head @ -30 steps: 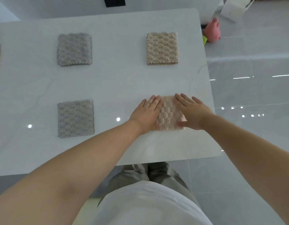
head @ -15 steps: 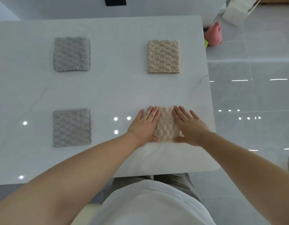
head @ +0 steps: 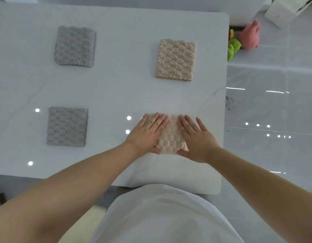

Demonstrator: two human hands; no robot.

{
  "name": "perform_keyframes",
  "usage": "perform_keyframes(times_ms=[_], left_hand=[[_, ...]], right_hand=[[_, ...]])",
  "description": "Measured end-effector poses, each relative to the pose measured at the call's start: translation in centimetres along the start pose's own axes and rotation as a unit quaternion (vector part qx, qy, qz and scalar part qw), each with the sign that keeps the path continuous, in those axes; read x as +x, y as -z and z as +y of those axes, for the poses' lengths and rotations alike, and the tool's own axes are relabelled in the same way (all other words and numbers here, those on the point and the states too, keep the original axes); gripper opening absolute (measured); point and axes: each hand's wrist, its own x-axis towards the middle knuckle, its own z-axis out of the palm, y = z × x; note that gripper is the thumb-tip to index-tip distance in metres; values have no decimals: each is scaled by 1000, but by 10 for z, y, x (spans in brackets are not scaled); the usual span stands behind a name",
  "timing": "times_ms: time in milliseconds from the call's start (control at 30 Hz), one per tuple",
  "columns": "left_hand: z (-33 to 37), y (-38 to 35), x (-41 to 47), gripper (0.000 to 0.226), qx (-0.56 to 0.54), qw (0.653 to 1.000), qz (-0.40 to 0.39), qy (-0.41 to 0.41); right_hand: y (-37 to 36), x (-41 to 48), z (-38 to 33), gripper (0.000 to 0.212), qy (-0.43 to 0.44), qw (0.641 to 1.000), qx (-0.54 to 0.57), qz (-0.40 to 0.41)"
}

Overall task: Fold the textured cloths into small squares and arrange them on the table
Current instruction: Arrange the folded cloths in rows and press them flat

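Note:
A folded beige textured cloth point(head: 171, 135) lies near the front right of the white table point(head: 116, 88). My left hand point(head: 148, 132) lies flat on its left side, fingers straight, thumb at its near edge. My right hand point(head: 197, 137) presses its right side the same way. Only a middle strip of this cloth shows between the hands. A second beige folded square point(head: 176, 60) sits behind it. Two grey folded squares lie to the left, one at the back point(head: 75, 46) and one at the front point(head: 67, 127).
The table's right edge point(head: 225, 102) runs close to my right hand, with glossy tiled floor beyond it. A pink and green plush toy point(head: 248, 37) and a white box point(head: 283, 9) sit on the floor at the upper right.
Both hands stay flat on the front beige cloth. The view has shifted, so the table and cloths sit lower in the frame; the hands have drawn slightly closer together on the cloth.

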Motion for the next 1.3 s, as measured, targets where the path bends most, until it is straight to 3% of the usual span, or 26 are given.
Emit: perform_keyframes(times_ms=[233, 400, 733, 967, 1100, 1300], left_hand=[[-13, 2, 8, 124, 5, 1000, -5, 16], [-18, 2, 1, 110, -25, 999, 33, 12], [-28, 6, -1, 109, -25, 1000, -17, -5], [-78, 75, 65, 86, -92, 993, 69, 23], [-132, 107, 132, 91, -56, 995, 69, 49], [-178, 127, 180, 108, -2, 1000, 27, 15]], right_hand=[[5, 10, 10, 111, 13, 1000, 7, 7], [10, 4, 13, 103, 15, 999, 20, 29], [13, 5, 13, 101, 18, 1000, -2, 5], [77, 55, 48, 70, -116, 982, 89, 119], [114, 106, 90, 77, -157, 981, 56, 95], [148, 148, 129, 101, -116, 992, 15, 39]])
